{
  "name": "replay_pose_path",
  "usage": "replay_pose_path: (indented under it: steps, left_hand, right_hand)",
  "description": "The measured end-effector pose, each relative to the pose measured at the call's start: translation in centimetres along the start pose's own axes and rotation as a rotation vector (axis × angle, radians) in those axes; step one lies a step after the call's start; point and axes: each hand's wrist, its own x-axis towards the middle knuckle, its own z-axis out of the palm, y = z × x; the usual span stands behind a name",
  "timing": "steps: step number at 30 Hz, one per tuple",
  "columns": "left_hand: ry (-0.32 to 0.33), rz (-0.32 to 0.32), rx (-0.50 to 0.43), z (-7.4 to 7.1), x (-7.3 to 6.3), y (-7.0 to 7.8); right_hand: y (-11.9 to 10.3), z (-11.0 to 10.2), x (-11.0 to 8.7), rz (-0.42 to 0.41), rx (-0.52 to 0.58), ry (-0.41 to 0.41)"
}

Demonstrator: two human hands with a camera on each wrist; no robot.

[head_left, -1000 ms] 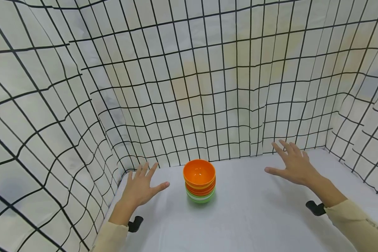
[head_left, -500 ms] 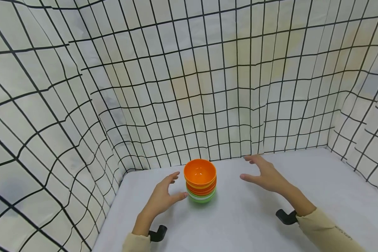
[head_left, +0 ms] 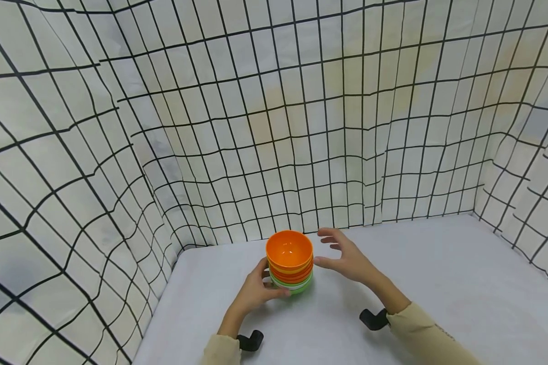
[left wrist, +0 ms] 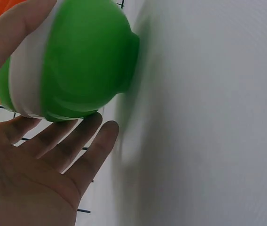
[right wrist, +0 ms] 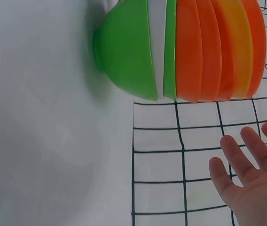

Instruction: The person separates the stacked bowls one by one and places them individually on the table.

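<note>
A stack of nested bowls stands upright on the white-covered table: a green bowl (left wrist: 89,61) at the bottom, a white rim and another green one above it, then several orange and yellow bowls up to the orange top bowl (head_left: 289,249). Around the lower left of the stack is my left hand (head_left: 254,294), thumb in front and fingers behind. In the left wrist view those fingers are extended, their tips right at the green bowl's side, and the thumb overlaps the stack. My right hand (head_left: 349,259) is at the stack's right, fingers spread and slightly bent, holding nothing.
The white tabletop (head_left: 438,284) extends to both sides and in front of the stack. White walls with a black grid (head_left: 319,126) enclose the back and sides. A black wrist mount (head_left: 374,319) projects from each wrist below the sleeve.
Both hands have moved inward from wide apart. The left came right to reach the lower bowls; the right swung left close to the stack. The bowls have stayed in place.
</note>
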Motion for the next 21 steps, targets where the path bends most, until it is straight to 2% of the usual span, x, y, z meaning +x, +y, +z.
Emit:
replay_pose_path:
  steps: [5,11,21]
  left_hand:
    - [-0.018,0.034,-0.02,0.3,0.2,-0.7]
    - [-0.042,0.038,-0.04,0.4,0.3,-1.2]
    - [-0.076,0.051,-0.06,0.2,0.6,-1.3]
  right_hand:
    - [-0.1,1.5,0.8,-0.012,0.082,-0.043]
    - [-0.1,2.7,1.2,0.008,0.152,-0.095]
    - [0.0,4.0,2.1,0.03,0.188,-0.111]
